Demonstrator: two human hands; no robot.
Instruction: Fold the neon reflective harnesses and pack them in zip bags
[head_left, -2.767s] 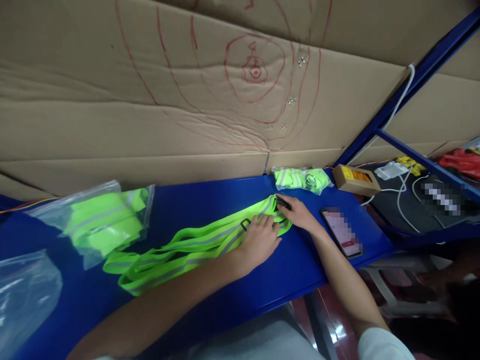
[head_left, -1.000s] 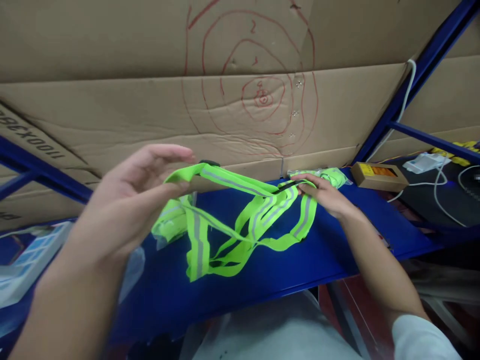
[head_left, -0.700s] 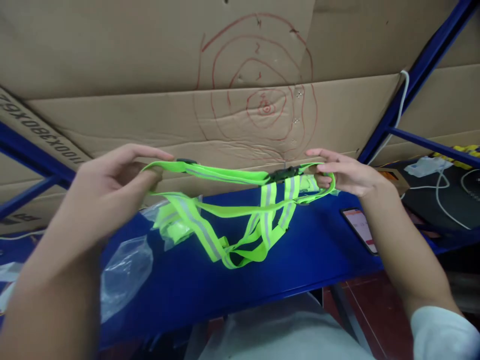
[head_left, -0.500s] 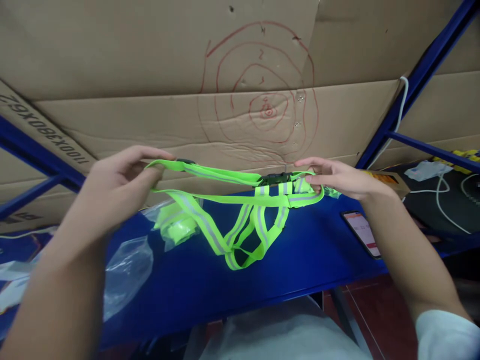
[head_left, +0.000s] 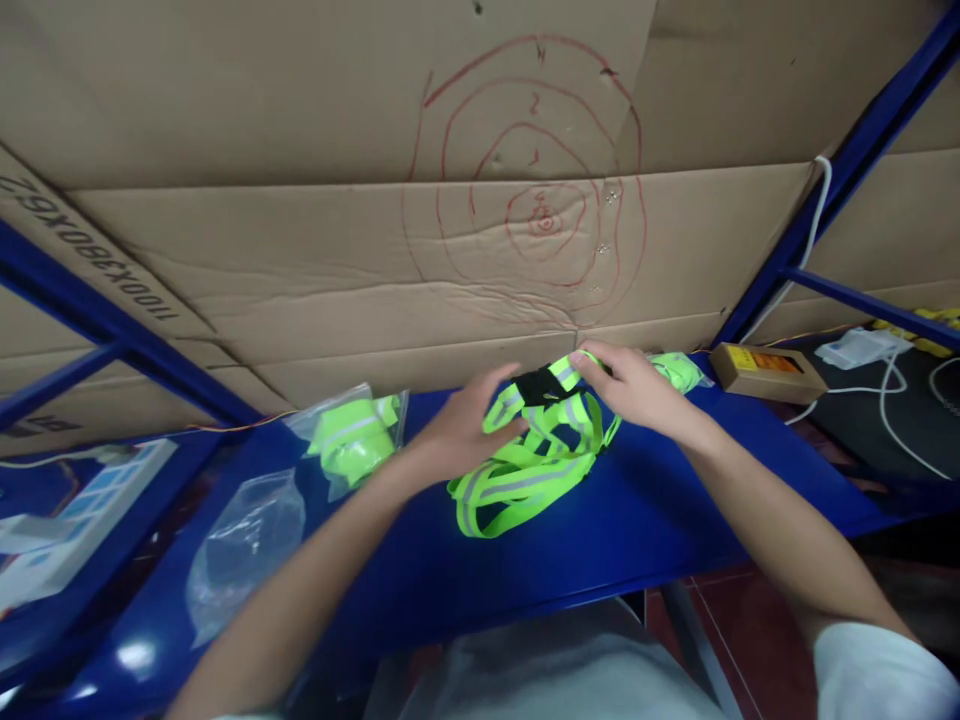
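A neon-yellow reflective harness (head_left: 517, 487) with grey stripes lies gathered in loops on the blue table (head_left: 420, 600). Its black piece (head_left: 541, 386) faces up between my hands. My right hand (head_left: 630, 385) pinches the strap just right of that black piece. My left hand (head_left: 469, 425) is at the left side of the bundle, thumb and fingers apart around a strap loop; its thumb appears to touch the strap.
Bagged yellow strapping (head_left: 354, 440) and an empty clear bag (head_left: 244, 550) lie left. Another yellow packet (head_left: 677, 371) and a small cardboard box (head_left: 769, 371) are at back right. A cardboard wall (head_left: 300, 240) with red rings stands behind, between blue frame posts (head_left: 847, 170).
My left hand has moved right, toward my right hand. The harness, stretched between both hands before, is now gathered lower in loops. The phone is no longer visible.
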